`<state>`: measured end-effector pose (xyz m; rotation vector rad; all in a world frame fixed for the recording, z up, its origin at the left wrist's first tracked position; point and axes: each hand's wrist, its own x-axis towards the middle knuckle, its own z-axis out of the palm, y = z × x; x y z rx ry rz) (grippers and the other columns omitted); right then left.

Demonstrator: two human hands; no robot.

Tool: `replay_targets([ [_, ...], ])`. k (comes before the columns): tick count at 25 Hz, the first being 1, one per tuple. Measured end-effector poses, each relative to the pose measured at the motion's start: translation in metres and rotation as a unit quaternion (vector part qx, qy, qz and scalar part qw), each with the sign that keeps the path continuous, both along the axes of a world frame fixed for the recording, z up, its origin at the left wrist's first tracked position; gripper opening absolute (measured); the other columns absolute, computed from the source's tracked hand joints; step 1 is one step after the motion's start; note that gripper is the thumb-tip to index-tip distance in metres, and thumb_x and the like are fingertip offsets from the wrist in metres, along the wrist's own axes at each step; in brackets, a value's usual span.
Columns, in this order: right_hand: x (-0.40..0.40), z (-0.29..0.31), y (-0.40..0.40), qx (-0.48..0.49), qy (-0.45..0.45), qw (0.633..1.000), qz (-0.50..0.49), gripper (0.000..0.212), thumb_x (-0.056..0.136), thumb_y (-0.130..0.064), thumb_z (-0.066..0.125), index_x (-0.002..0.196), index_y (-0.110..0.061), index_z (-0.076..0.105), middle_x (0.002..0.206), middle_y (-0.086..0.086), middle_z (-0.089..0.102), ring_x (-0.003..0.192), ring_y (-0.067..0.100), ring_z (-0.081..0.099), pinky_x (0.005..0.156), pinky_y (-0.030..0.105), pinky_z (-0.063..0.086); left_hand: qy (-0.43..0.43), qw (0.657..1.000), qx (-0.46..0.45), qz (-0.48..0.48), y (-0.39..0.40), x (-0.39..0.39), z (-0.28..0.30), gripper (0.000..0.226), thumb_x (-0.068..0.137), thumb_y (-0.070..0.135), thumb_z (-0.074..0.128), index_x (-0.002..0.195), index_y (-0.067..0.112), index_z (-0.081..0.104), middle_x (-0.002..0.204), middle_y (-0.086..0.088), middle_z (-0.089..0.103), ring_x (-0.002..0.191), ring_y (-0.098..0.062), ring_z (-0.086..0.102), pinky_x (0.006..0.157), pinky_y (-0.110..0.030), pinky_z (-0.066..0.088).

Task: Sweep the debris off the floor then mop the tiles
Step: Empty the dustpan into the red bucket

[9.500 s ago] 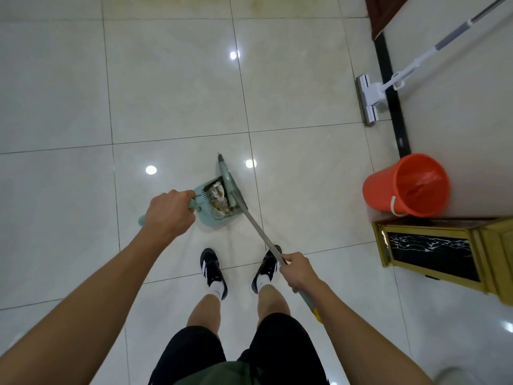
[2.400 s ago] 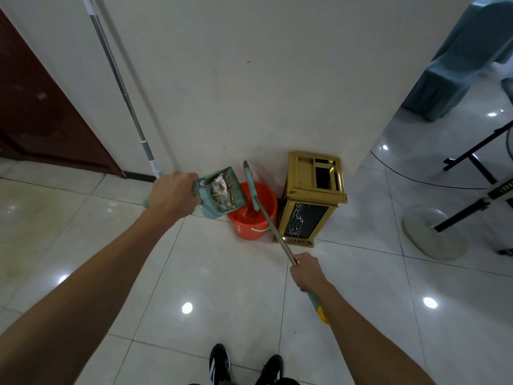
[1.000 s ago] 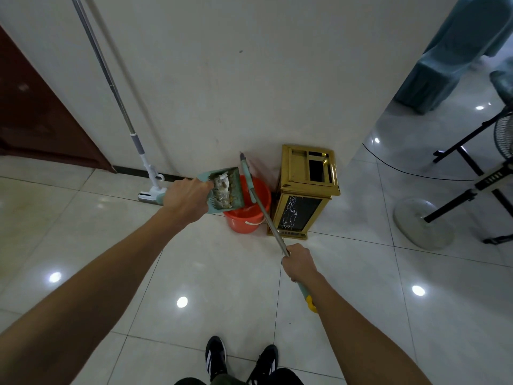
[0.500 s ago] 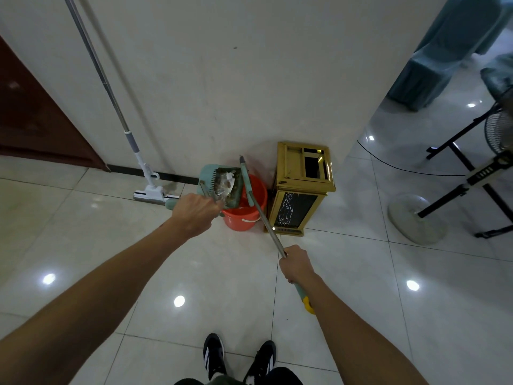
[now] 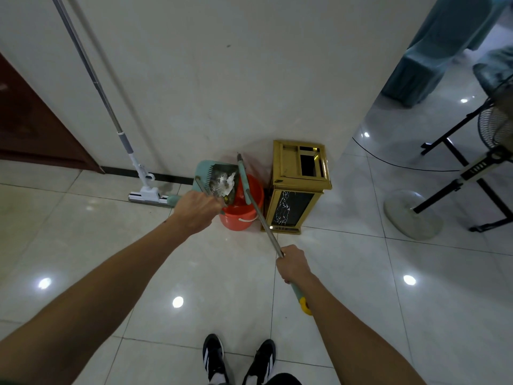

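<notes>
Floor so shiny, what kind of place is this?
Probably an indoor hallway or lobby, perhaps in a hotel or hall. The floor has glossy tiles, a gold bin stands against the wall, and a standing fan and cloth-covered chairs fill the next room.

Both arms stretched forward. Left hand [image 5: 197,209] fisted, knuckles up, gripping a handle. Right hand [image 5: 292,264] lower and nearer the body, curled around a pole.
</notes>
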<state>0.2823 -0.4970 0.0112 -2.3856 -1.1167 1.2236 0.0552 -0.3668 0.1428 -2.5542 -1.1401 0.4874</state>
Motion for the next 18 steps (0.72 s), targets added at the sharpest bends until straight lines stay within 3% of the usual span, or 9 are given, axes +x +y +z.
replay_targets([
  [8,0.001,-0.002,0.002,-0.007,-0.001,1.0,-0.016,0.026,0.09,-0.007,0.049,0.114,-0.008,0.06,0.1,0.015,0.063,0.066,0.025,0.061,0.04,0.023,0.046,0.013,0.999,0.019,-0.038,0.012,0.002,0.007,0.026,0.097,0.009,0.052,0.123,0.01,0.056,0.11,-0.008,0.069,0.09,-0.025,0.07,0.073,-0.036,0.056],
  [18,-0.004,-0.002,0.008,-0.005,0.0,1.0,-0.019,0.022,0.092,-0.006,0.048,0.109,-0.008,0.061,0.093,0.012,0.061,0.062,0.023,0.058,0.038,0.022,0.044,0.042,0.994,0.025,-0.099,0.016,-0.003,0.008,0.02,0.099,0.01,0.052,0.117,0.011,0.061,0.103,-0.006,0.07,0.088,-0.021,0.07,0.073,-0.035,0.054],
])
